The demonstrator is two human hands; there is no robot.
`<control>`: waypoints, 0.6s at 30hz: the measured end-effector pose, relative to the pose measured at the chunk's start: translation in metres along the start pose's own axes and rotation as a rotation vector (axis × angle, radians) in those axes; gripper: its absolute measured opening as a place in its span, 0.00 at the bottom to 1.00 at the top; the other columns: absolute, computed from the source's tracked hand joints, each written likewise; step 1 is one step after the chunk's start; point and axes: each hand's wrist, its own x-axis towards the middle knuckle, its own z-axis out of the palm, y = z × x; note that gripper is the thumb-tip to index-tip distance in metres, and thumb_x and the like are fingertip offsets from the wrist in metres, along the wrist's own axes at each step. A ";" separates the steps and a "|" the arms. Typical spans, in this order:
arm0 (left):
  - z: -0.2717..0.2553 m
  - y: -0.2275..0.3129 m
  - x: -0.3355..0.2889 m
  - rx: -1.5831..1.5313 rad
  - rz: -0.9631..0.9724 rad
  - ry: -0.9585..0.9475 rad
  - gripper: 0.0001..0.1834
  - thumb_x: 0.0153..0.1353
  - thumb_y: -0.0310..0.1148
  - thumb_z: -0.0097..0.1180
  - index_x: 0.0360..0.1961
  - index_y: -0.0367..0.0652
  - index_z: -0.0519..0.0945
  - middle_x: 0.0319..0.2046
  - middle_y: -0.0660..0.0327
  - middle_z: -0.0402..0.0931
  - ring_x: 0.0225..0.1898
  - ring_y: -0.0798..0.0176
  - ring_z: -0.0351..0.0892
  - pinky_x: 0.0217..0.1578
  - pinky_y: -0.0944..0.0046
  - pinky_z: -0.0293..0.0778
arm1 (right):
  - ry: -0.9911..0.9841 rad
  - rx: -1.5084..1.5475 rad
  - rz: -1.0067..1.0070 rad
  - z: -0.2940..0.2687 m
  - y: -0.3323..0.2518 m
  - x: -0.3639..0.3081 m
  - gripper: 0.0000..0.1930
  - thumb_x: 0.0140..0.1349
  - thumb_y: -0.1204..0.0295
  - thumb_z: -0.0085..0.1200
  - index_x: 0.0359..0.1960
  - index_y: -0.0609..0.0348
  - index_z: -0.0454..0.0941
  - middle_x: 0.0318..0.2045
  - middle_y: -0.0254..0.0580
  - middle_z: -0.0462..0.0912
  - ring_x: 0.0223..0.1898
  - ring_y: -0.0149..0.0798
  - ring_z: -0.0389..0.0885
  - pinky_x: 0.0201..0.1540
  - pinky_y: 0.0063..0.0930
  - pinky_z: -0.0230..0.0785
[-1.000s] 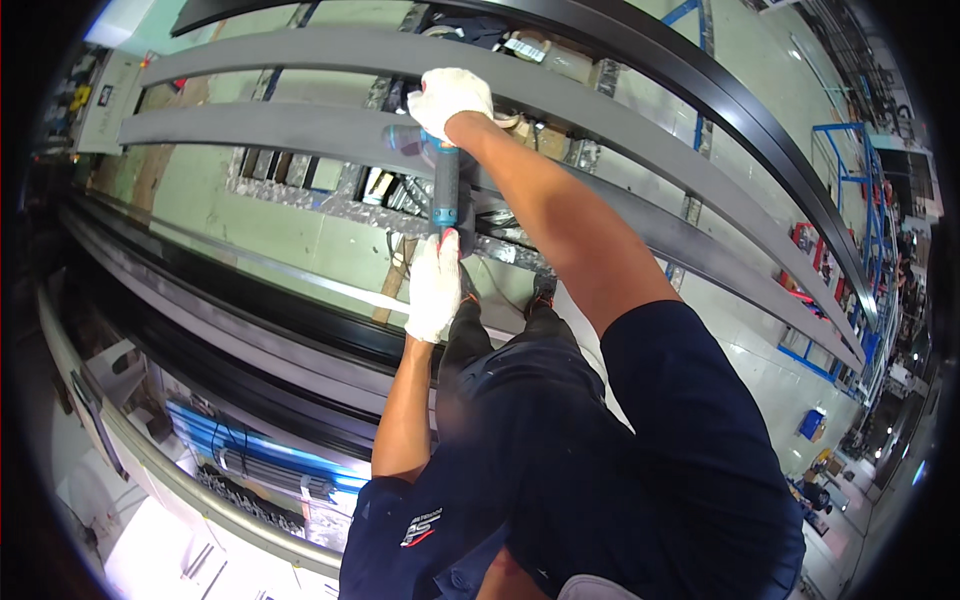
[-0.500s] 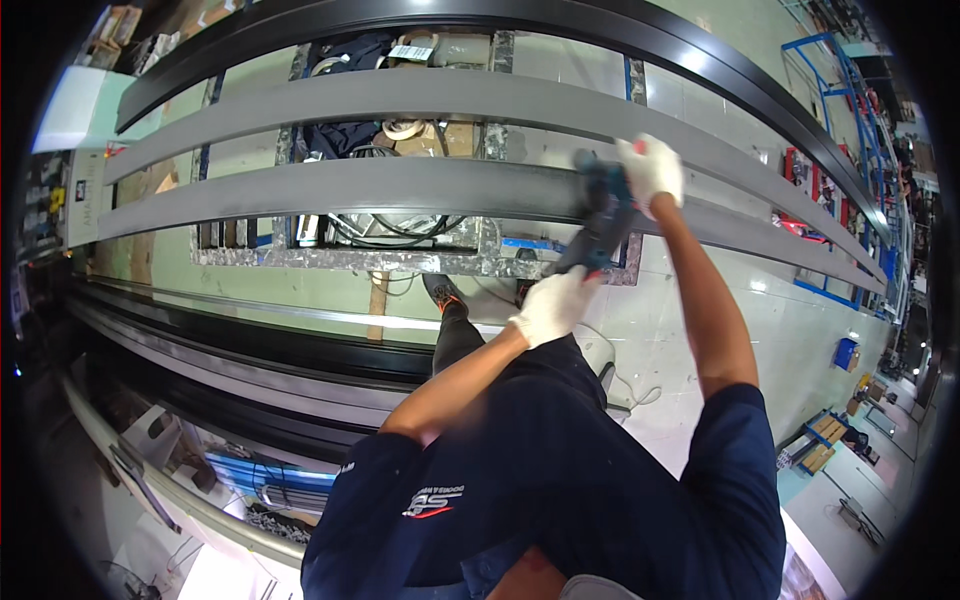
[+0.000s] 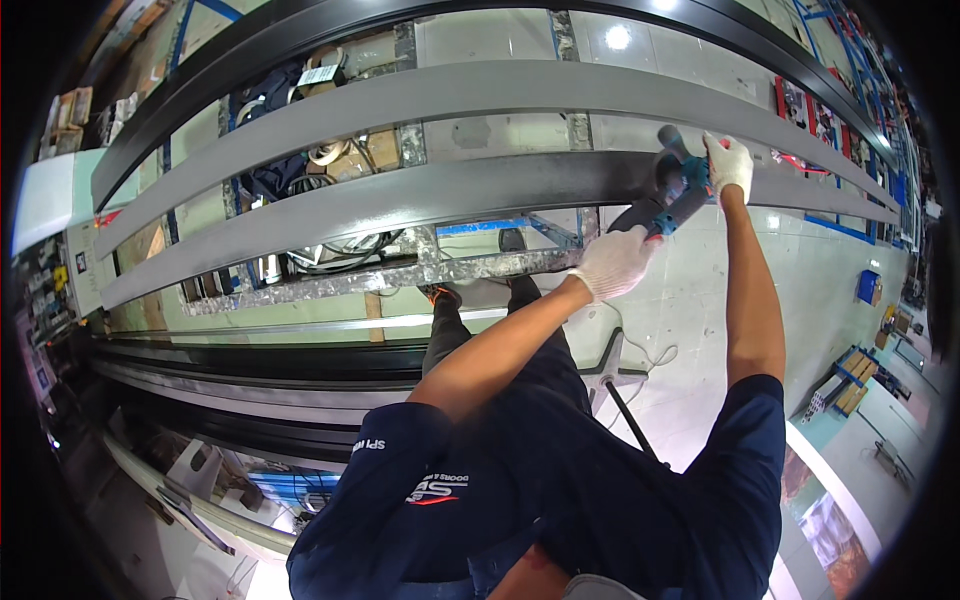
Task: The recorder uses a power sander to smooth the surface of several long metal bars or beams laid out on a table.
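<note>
A teal-and-black handheld power tool [image 3: 686, 208], which looks like a sander, rests against the nearer grey metal bar [image 3: 420, 205]. My left hand [image 3: 615, 262], in a white knit glove, is closed around its dark near end. At the tool's right side, my gloved right hand [image 3: 730, 168] is closed on its teal part; the exact grip is partly hidden. The underside of the tool, where it meets the bar, cannot be seen. Dark, smoother patches show on the bar to the left of the tool.
A second grey bar [image 3: 480, 88] and a black bar [image 3: 380, 22] run parallel beyond. Below them stands a paint-stained frame [image 3: 350, 280] holding cables and tape. Dark profiles [image 3: 270, 360] lie at left behind me. A cable [image 3: 655, 358] trails on the floor beside a stand leg [image 3: 632, 420].
Both hands and the tool have moved right along the nearer bar, and my view has shifted right with them. Both hands keep hold of the tool.
</note>
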 end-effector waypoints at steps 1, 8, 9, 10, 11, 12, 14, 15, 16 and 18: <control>-0.002 -0.012 -0.010 0.066 0.077 0.028 0.27 0.90 0.52 0.46 0.50 0.35 0.82 0.29 0.41 0.88 0.34 0.33 0.93 0.34 0.32 0.85 | -0.016 0.001 -0.015 0.003 -0.016 -0.011 0.27 0.69 0.44 0.67 0.32 0.59 0.89 0.34 0.62 0.91 0.40 0.67 0.90 0.50 0.52 0.81; -0.071 -0.060 -0.122 -0.120 -0.173 0.078 0.24 0.88 0.53 0.50 0.50 0.42 0.81 0.33 0.37 0.89 0.37 0.28 0.91 0.40 0.29 0.84 | -0.107 -0.083 -0.131 0.044 -0.141 -0.116 0.28 0.73 0.41 0.60 0.41 0.56 0.92 0.45 0.63 0.93 0.52 0.69 0.91 0.57 0.58 0.81; -0.082 -0.071 -0.142 -0.111 -0.183 0.107 0.23 0.87 0.53 0.51 0.52 0.42 0.81 0.33 0.36 0.88 0.39 0.27 0.91 0.42 0.29 0.83 | -0.112 -0.082 -0.146 0.053 -0.167 -0.134 0.28 0.73 0.41 0.60 0.41 0.56 0.92 0.45 0.63 0.93 0.52 0.69 0.91 0.57 0.58 0.81; -0.092 -0.082 -0.163 -0.116 -0.188 0.122 0.23 0.87 0.53 0.51 0.52 0.42 0.81 0.33 0.36 0.88 0.39 0.27 0.91 0.42 0.29 0.83 | -0.116 -0.091 -0.196 0.061 -0.192 -0.153 0.28 0.73 0.41 0.59 0.42 0.56 0.92 0.45 0.63 0.93 0.53 0.69 0.91 0.58 0.58 0.82; -0.101 -0.092 -0.182 -0.131 -0.205 0.182 0.22 0.87 0.52 0.51 0.53 0.42 0.82 0.34 0.35 0.88 0.40 0.26 0.91 0.43 0.29 0.84 | -0.122 -0.101 -0.249 0.068 -0.218 -0.171 0.28 0.74 0.41 0.59 0.43 0.56 0.93 0.46 0.62 0.93 0.54 0.69 0.91 0.59 0.59 0.82; -0.111 -0.104 -0.201 -0.147 -0.223 0.244 0.22 0.87 0.52 0.52 0.54 0.43 0.82 0.34 0.34 0.88 0.41 0.26 0.91 0.44 0.29 0.84 | -0.149 -0.107 -0.297 0.075 -0.245 -0.190 0.27 0.75 0.42 0.58 0.45 0.55 0.93 0.47 0.62 0.94 0.55 0.68 0.92 0.60 0.59 0.82; -0.114 -0.151 -0.241 0.037 -0.082 0.375 0.23 0.87 0.52 0.51 0.55 0.42 0.81 0.34 0.35 0.88 0.41 0.26 0.91 0.43 0.30 0.83 | -0.172 -0.125 -0.411 0.095 -0.303 -0.228 0.27 0.76 0.44 0.57 0.46 0.56 0.94 0.47 0.61 0.94 0.55 0.66 0.92 0.61 0.59 0.83; -0.140 -0.145 -0.260 -0.122 -0.232 0.357 0.23 0.87 0.53 0.51 0.54 0.41 0.81 0.33 0.35 0.87 0.41 0.26 0.90 0.42 0.31 0.81 | -0.173 -0.137 -0.434 0.106 -0.329 -0.246 0.26 0.76 0.45 0.57 0.47 0.55 0.94 0.48 0.60 0.94 0.55 0.66 0.92 0.61 0.58 0.84; -0.171 -0.134 -0.283 -0.279 -0.390 0.348 0.24 0.88 0.53 0.51 0.53 0.40 0.81 0.32 0.35 0.87 0.40 0.26 0.90 0.41 0.33 0.80 | -0.182 -0.142 -0.471 0.120 -0.359 -0.268 0.26 0.76 0.46 0.56 0.47 0.55 0.95 0.48 0.59 0.94 0.55 0.66 0.93 0.61 0.58 0.84; -0.197 -0.147 -0.321 -0.385 -0.423 0.483 0.26 0.88 0.53 0.52 0.49 0.36 0.82 0.33 0.37 0.85 0.40 0.29 0.89 0.40 0.40 0.79 | -0.223 -0.121 -0.554 0.147 -0.419 -0.304 0.24 0.76 0.47 0.56 0.47 0.54 0.96 0.49 0.58 0.95 0.55 0.65 0.93 0.61 0.56 0.85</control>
